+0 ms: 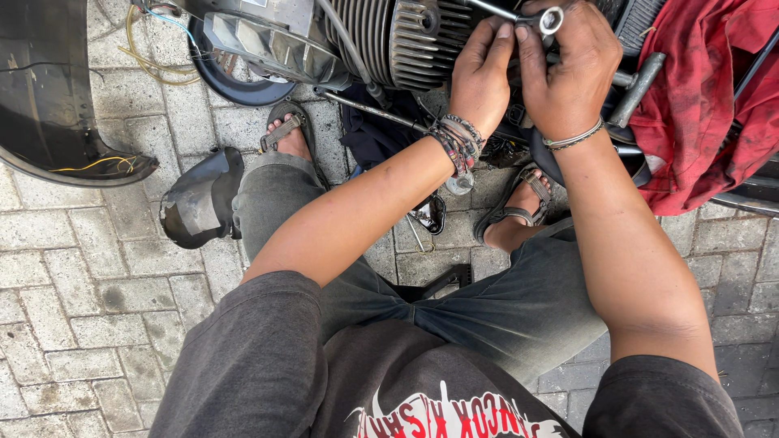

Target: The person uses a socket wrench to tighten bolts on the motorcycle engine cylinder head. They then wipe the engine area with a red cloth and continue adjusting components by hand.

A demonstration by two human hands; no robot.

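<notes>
Item, far left: a dark curved body panel [49, 97] lying on the paving [73, 276], with a smaller black cover [199, 199] just beside our left knee.

Item, upper middle: the finned engine cylinder [406, 40], ribs running up and down in the frame.

Item: our left hand [480, 77], beaded bracelets at the wrist, its fingers [495, 45] curled and pressed against the cylinder's right end; whether they grip anything we cannot tell.

Item: the ring spanner [542, 18], ring end just above our right hand [568, 69], long axis running up-left over the cylinder. The right fingers [531, 49] close round its shank; this hand is the nearer.

Item, far right: a red cloth [706, 105] draped over the frame.
</notes>
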